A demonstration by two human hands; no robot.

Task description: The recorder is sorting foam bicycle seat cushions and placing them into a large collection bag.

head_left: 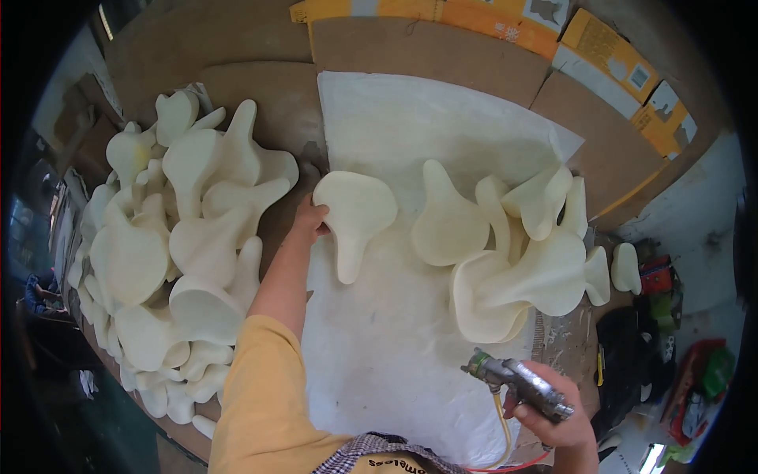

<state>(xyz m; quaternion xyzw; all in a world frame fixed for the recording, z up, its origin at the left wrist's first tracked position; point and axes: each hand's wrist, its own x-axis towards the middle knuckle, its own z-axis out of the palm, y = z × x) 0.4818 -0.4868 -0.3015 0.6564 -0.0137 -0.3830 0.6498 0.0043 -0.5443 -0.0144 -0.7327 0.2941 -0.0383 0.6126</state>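
My left hand [310, 216] grips the left edge of a cream foam bicycle saddle pad [355, 207], thumb on top and fingers beneath it. The pad's wide end points away from me and its narrow nose toward me. In my right hand [562, 419], at the lower right, is a metal spray gun [521, 381] with a greenish, stained nozzle facing up and left. A yellowish hose [504, 426] hangs from the gun. To the right of the held pad lies another saddle pad [450, 225], beside a loose pile of pads [545, 272].
A tall heap of cream saddle pads [130, 257] fills the left side. White sheeting [379, 379] covers the middle of the work surface. Cardboard panels [426, 43] with orange-yellow strips stand behind. Bags and coloured items [703, 379] lie at the far right, and a red hose [513, 468] runs along the bottom.
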